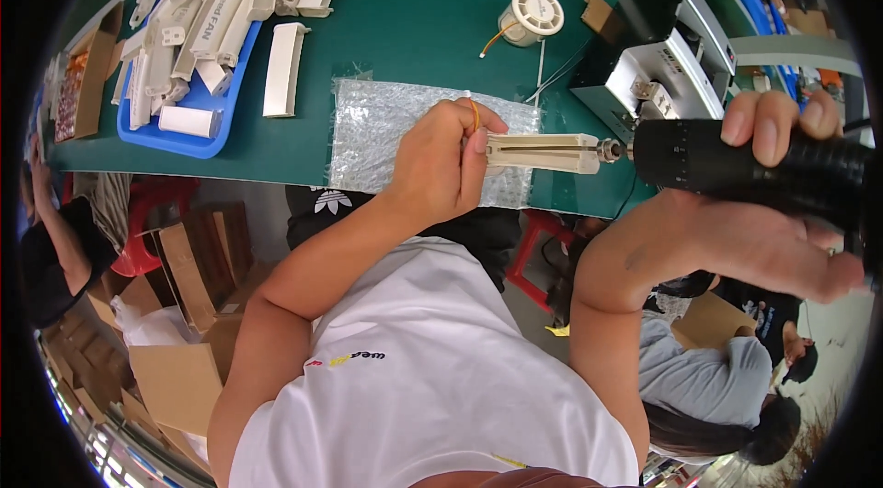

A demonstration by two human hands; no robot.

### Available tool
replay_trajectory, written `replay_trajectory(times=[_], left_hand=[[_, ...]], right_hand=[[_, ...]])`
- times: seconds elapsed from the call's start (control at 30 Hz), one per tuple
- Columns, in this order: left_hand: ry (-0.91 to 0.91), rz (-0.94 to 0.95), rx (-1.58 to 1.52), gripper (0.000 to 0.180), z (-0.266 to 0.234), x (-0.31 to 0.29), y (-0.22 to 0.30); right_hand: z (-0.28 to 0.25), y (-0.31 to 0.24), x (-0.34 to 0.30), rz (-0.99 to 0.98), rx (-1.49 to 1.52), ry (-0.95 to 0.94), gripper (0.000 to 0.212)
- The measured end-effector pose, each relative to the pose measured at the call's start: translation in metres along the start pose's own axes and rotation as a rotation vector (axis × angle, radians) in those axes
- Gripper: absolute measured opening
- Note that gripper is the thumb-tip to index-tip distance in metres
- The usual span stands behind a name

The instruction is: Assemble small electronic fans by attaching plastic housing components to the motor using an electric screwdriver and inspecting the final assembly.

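Over a sheet of bubble wrap (368, 134), my left hand (446, 157) is closed around one end of a cream plastic housing (552, 153), a long piece with an open channel. An orange wire (475, 113) shows at its fingers. My right hand (763, 129) is wrapped round a black electric screwdriver (685, 154), held level from the right. The driver's metal tip (611, 150) meets the right end of the housing; whether a screw sits there is too small to tell.
A blue tray (198, 143) heaped with white plastic housings stands on the left, with a single housing (284, 70) beside it. Farther back are a round white fan part (533, 14) and a black-and-silver machine (658, 65). Cardboard boxes (179, 382) and other people flank me.
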State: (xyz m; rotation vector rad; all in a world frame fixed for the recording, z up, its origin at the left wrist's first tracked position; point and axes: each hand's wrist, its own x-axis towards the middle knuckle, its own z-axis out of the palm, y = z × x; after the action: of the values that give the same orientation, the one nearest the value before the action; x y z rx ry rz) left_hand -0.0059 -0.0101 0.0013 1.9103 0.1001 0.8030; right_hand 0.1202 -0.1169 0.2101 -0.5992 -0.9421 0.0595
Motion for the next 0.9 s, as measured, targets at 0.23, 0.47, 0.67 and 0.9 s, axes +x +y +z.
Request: replay_trajectory(times=[0.23,0.47,0.67,0.9], left_hand=[[0.056,-0.024,-0.043,0.010,0.003,-0.001,-0.001],[0.005,-0.020,-0.033,0.004,-0.002,0.000,-0.004],[-0.020,0.035,-0.062,0.009,-0.002,0.004,-0.005],[-0.018,-0.003,-0.051,0.012,-0.001,0.002,0.005]], right_hand=[[0.011,0.010,-0.014,-0.017,-0.054,-0.018,0.069],[-0.036,0.007,-0.022,0.066,0.051,-0.153,0.061],[-0.056,0.024,-0.009,0.016,0.607,-0.327,0.044],[-0.015,0.004,-0.043,-0.126,-0.304,0.163,0.068]])
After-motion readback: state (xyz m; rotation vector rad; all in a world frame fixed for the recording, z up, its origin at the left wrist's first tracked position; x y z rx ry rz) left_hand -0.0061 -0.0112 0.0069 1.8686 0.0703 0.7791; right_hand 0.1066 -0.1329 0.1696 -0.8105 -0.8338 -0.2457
